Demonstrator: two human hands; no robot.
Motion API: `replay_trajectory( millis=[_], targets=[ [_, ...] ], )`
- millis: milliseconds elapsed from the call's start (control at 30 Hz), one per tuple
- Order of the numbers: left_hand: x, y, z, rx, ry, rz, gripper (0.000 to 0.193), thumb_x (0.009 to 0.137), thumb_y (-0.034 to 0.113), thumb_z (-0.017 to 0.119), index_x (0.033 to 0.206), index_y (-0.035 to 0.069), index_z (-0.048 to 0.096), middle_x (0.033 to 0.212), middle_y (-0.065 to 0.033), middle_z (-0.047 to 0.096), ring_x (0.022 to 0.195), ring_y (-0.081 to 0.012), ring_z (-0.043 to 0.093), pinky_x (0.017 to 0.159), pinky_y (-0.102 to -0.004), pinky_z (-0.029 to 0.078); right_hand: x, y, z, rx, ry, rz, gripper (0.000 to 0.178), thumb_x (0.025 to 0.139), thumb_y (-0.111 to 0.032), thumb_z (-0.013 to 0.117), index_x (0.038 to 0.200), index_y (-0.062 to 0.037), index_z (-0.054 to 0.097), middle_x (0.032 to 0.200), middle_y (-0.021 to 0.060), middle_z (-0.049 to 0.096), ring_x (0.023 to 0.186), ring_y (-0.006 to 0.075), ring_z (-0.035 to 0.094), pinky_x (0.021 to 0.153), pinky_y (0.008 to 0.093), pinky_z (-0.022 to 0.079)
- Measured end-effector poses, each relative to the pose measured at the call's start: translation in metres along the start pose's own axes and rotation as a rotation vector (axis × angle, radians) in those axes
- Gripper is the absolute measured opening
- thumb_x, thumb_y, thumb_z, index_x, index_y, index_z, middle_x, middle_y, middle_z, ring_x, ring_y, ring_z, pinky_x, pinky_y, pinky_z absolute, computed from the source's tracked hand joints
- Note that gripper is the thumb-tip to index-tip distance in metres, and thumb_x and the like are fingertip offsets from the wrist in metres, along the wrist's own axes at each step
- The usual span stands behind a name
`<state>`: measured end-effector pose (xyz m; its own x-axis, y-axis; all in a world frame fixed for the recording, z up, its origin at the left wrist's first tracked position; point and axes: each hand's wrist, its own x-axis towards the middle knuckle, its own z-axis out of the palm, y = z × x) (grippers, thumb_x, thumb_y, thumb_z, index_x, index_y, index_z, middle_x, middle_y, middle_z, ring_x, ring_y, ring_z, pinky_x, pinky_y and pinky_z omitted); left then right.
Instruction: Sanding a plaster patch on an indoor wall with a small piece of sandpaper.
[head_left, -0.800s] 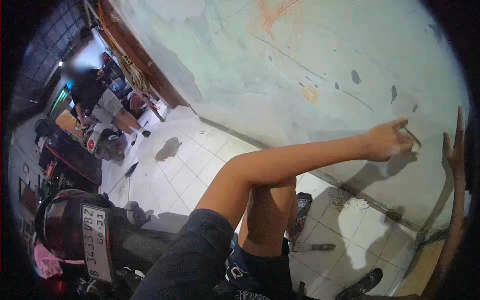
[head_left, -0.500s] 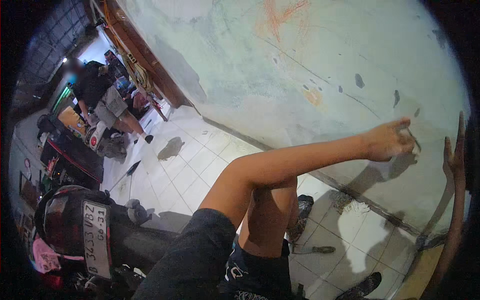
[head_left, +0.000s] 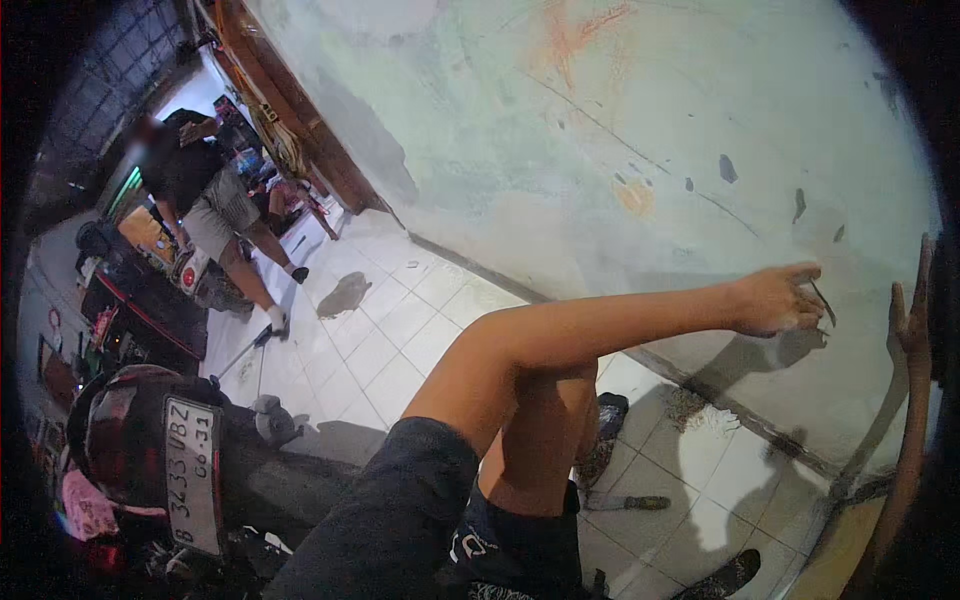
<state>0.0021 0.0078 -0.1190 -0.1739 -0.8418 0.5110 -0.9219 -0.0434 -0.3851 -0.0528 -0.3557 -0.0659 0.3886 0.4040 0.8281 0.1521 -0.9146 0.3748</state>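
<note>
My left hand (head_left: 778, 300) reaches far right across the picture to a worn pale green wall (head_left: 560, 140). It pinches a thin dark pointed tool (head_left: 822, 302) whose tip touches the plaster. My right hand (head_left: 910, 325) rises along the right edge, fingers apart and pointing up, flat near the same wall and holding nothing. My bent leg in dark shorts (head_left: 520, 430) shows below the left arm.
A screwdriver (head_left: 622, 503) lies on the white tiled floor (head_left: 400, 330) beside dark shoes (head_left: 603, 440). The rear of a motorcycle with a plate (head_left: 190, 470) stands at lower left. Another person (head_left: 205, 195) stands by a wooden door frame (head_left: 300, 130) at the far left.
The person at the far left has stepped along the floor. My left hand stays at the same spot on the wall, and my right hand holds its place.
</note>
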Motion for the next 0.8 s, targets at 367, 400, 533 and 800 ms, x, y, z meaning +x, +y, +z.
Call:
replay_trajectory(
  millis=[367,400,533,800],
  targets=[
    [0.007,-0.014,-0.066,0.036,-0.092,-0.224,0.057,0.086,0.009,0.066,0.142,0.011,0.054,0.146,-0.0072,0.057,0.136,-0.0207,0.053,0.122,-0.0559,0.025,0.040,-0.046,-0.036,-0.103,0.110,0.034,0.080,0.092,-0.065,0.054,0.159,-0.0243,0.034,0.166,0.0257,0.013,0.152,0.0519,0.010,0.110,0.0765,0.012],
    [0.006,-0.010,-0.060,0.057,-0.154,-0.217,0.057,0.087,0.004,0.063,0.142,0.011,0.053,0.147,-0.0055,0.057,0.137,-0.0194,0.052,0.123,-0.0549,0.025,0.043,-0.043,-0.033,-0.116,0.155,0.007,0.081,0.092,-0.064,0.055,0.159,-0.0241,0.033,0.166,0.0259,0.015,0.151,0.0516,0.011,0.109,0.0757,0.015],
    [0.008,0.006,-0.027,-0.008,-0.290,-0.135,0.060,0.085,-0.001,0.060,0.143,0.012,0.053,0.145,-0.0028,0.058,0.137,-0.0182,0.051,0.125,-0.0549,0.023,0.031,-0.040,-0.050,-0.151,0.071,0.068,0.082,0.091,-0.064,0.057,0.159,-0.0252,0.032,0.165,0.0254,0.016,0.151,0.0512,0.013,0.108,0.0757,0.018],
    [0.029,-0.005,-0.066,0.031,-0.134,-0.241,0.061,0.084,-0.007,0.058,0.142,0.012,0.053,0.143,-0.0020,0.061,0.134,-0.0195,0.055,0.124,-0.0562,0.021,0.032,-0.040,-0.051,-0.100,0.039,0.056,0.081,0.091,-0.065,0.054,0.159,-0.0265,0.030,0.166,0.0238,0.012,0.152,0.0503,0.011,0.107,0.0773,0.019]
  ],
)
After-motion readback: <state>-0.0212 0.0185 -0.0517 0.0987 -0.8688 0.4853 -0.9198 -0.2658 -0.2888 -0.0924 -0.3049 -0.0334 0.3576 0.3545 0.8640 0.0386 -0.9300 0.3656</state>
